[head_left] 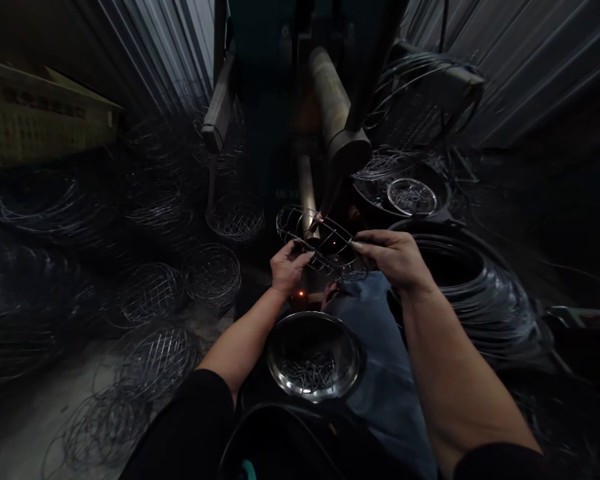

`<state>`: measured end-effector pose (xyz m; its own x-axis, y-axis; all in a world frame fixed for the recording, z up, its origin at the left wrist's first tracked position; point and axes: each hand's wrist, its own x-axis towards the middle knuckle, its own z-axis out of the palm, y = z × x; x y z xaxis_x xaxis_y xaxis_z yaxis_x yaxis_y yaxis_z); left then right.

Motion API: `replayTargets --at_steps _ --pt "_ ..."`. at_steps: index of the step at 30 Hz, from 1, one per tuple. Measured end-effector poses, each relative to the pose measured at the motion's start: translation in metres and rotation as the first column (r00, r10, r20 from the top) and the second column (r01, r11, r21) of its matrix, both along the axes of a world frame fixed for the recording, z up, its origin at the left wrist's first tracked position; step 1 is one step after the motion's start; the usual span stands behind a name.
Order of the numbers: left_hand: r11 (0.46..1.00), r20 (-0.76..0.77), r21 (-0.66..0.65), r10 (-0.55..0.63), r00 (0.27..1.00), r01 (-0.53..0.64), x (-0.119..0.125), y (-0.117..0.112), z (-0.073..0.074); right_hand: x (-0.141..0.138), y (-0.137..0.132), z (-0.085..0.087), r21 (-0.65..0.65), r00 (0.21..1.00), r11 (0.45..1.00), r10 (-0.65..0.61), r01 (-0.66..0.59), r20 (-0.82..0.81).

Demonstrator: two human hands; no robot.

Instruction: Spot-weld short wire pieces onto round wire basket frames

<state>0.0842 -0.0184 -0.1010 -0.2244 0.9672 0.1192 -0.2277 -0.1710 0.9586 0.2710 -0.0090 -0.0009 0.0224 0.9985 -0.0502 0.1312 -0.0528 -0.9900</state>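
Between my two hands I hold a round wire rack (333, 241), tilted, with its far part at the electrode tips of a spot welder (320, 219). My left hand (289, 268) pinches the near left of the rack, thumb on top. My right hand (394, 259) grips the right rim between thumb and fingertips. Orange sparks glow just below the rack. Under my forearms a shiny metal bowl (347, 383) holds a heap of short wire pieces (313, 371). The exact contact at the welder tips is too small to make out.
Stacks of finished-looking wire racks (155, 293) cover the floor at left. A thick wire coil (500, 313) lies at right. Behind it, a dark tub (445, 193) carries a small dish of wire pieces (413, 198). A yellow crate (40, 110) stands far left.
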Motion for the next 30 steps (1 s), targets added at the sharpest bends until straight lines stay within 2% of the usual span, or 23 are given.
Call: replayTargets --at_steps 3,8,14,17,21,23,26,30 --pt "0.999 0.015 -0.035 0.032 0.999 -0.031 -0.004 -0.002 -0.003 -0.007 0.003 0.005 0.007 0.999 0.999 0.041 -0.041 0.021" --pt "0.995 -0.004 -0.073 0.067 0.998 -0.067 -0.005 0.0 -0.003 -0.017 0.017 0.01 0.111 0.994 0.994 0.014 -0.026 0.111" --pt "0.991 0.026 -0.113 0.081 0.996 -0.078 0.002 0.001 -0.002 -0.023 0.027 0.013 0.15 0.99 0.988 0.008 -0.03 0.143" --pt "0.994 0.039 -0.089 0.062 0.997 -0.058 0.003 0.002 -0.004 -0.015 0.023 0.014 0.12 0.99 0.991 0.035 -0.052 0.139" --pt "0.996 0.11 -0.072 0.051 0.993 -0.043 0.005 0.006 -0.009 0.011 0.014 0.009 -0.009 0.984 0.99 0.138 -0.138 0.117" --pt "0.995 0.159 -0.084 0.059 0.985 -0.046 0.007 0.007 -0.013 0.02 0.01 0.006 -0.065 0.986 0.988 0.145 -0.14 0.082" --pt "0.992 0.239 -0.12 0.075 0.968 -0.047 0.009 0.008 -0.018 0.018 0.008 0.006 -0.065 0.992 0.991 0.117 -0.113 0.056" --pt "0.978 0.337 -0.203 0.119 0.934 -0.051 0.009 0.009 -0.016 0.005 0.014 0.015 -0.031 0.985 0.987 0.16 -0.159 0.056"
